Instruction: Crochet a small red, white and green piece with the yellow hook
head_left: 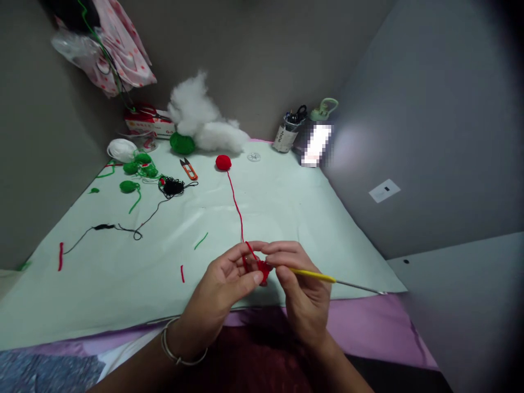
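Observation:
My left hand point(223, 286) pinches a small red crochet piece point(263, 270) between thumb and fingers, with the red yarn strand point(236, 204) looped over its fingers. That strand runs back across the table to a red yarn ball point(223, 162). Close against the piece on its right, my right hand point(301, 286) grips a yellow-handled crochet hook point(323, 277); the metal end sticks out to the right. Both hands hover over the near edge of the pale green table cover point(286, 207).
Orange thread snips point(189, 169), a black yarn tangle point(172, 187) and several green crochet pieces point(135, 166) lie at the back left. White stuffing point(200, 120), a green yarn ball point(182, 143), a cup of tools point(289, 131) and a box point(149, 123) stand at the back. Grey walls close in both sides.

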A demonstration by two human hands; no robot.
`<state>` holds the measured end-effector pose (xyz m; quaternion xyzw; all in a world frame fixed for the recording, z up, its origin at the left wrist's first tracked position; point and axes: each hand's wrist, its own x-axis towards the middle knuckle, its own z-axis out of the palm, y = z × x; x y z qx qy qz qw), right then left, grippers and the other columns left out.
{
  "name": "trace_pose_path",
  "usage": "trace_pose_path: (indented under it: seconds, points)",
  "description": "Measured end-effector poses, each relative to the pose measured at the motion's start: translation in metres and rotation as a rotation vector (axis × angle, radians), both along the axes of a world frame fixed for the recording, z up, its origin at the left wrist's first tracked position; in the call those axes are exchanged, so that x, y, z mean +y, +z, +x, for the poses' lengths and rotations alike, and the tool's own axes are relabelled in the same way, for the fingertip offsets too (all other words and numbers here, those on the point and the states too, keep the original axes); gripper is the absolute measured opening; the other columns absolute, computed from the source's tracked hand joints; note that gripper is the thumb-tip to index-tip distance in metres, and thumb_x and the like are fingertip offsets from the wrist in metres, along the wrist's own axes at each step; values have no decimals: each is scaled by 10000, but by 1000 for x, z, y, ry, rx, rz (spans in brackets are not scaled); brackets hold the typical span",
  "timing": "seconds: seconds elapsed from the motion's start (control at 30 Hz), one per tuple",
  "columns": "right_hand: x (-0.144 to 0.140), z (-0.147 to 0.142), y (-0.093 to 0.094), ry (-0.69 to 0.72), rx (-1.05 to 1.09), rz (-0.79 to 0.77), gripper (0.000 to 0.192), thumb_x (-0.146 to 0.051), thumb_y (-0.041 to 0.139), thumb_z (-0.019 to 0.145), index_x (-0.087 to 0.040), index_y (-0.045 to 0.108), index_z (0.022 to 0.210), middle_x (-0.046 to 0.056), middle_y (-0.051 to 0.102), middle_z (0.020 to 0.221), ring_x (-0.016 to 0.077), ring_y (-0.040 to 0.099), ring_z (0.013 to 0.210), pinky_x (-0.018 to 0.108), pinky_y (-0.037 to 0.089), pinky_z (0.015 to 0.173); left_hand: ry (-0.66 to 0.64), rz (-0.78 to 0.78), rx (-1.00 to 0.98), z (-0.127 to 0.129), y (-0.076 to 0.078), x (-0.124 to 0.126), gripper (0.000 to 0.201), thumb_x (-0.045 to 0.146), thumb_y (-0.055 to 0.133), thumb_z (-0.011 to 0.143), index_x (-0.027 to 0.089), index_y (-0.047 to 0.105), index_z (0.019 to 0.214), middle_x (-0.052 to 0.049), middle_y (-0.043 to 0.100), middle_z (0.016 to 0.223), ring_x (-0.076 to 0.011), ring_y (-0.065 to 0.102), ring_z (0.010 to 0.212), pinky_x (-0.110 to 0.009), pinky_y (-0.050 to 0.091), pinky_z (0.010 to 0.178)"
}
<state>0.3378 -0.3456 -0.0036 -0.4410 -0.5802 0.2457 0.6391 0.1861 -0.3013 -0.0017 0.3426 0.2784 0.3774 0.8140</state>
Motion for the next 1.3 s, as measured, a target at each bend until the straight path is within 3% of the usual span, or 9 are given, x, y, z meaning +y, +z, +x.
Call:
trace_pose_path:
  seconds: [0.17, 0.3, 0.43, 0.6, 0.73, 0.83, 0.97, 1.13, 1.3]
  points:
    - [-4, -4, -6, -98, -284, 77, 283, -94, 599, 999, -258, 740, 1181, 43, 724, 1012, 171, 701, 932, 326, 616, 795, 88, 21, 44, 3, -5, -2, 408, 264, 882, 808, 258, 786, 1205, -7, 689, 874, -134, 616, 861, -254, 491, 856]
    - [-8, -4, -10, -161, -560, 189, 411, -51, 630, 965, -253, 701, 1315, 83, 700, 1136, 189, 698, 1015, 327, 623, 816, 40, -145, -71, 5, -3, 1, 440, 288, 890, 789, 204, 786, 1208, -34, 702, 904, -140, 623, 856, -243, 500, 816]
    - [-7, -2, -7, -164, -246, 91, 309, -64, 578, 990, -247, 746, 1175, 40, 711, 970, 168, 680, 907, 323, 590, 777, 20, -246, -108, 2, 0, 6, 411, 232, 862, 807, 161, 788, 1204, -29, 687, 847, -118, 617, 777, -240, 513, 802]
    - [-4, -2, -2, -72, 118, 6, 247, -143, 533, 1029, -258, 752, 1028, 6, 683, 861, 136, 630, 717, 296, 541, 638, 78, -98, -28, 2, -3, 5, 321, 249, 843, 841, 182, 803, 1153, -3, 660, 811, -102, 619, 750, -215, 502, 763]
    - [-4, -4, -10, -155, -250, 73, 288, -92, 603, 987, -274, 760, 1146, 33, 710, 976, 162, 689, 860, 306, 592, 735, 155, 39, -7, 8, -8, -5, 515, 210, 845, 851, 274, 703, 1342, 9, 701, 880, -109, 642, 852, -219, 502, 847]
    - [-4, -5, -18, -258, -525, 208, 384, -71, 630, 961, -281, 734, 1265, 64, 715, 1084, 190, 709, 946, 322, 614, 769, 68, -98, -69, 8, -8, -5, 565, 238, 844, 855, 234, 666, 1391, -24, 722, 918, -133, 660, 898, -243, 517, 864]
    - [-2, 0, -13, -253, -250, 116, 270, -117, 579, 997, -268, 751, 1141, 39, 704, 931, 184, 679, 848, 337, 588, 726, -11, -287, -120, 2, -3, 5, 441, 232, 850, 830, 138, 755, 1250, -31, 693, 852, -105, 623, 772, -231, 526, 798]
    - [0, 3, 3, -75, 156, -48, 220, -205, 538, 1041, -253, 743, 978, 5, 651, 814, 136, 610, 660, 298, 534, 606, 77, -123, -17, -1, -2, 8, 286, 235, 850, 833, 174, 808, 1109, -11, 681, 814, -106, 615, 770, -217, 508, 790]
    - [-3, -7, -4, -201, -369, 92, 322, -94, 637, 974, -284, 750, 1208, 71, 758, 1094, 205, 714, 994, 370, 607, 827, 134, 48, 19, 6, -6, -1, 551, 202, 822, 871, 289, 653, 1388, 6, 701, 937, -135, 640, 949, -251, 494, 909]
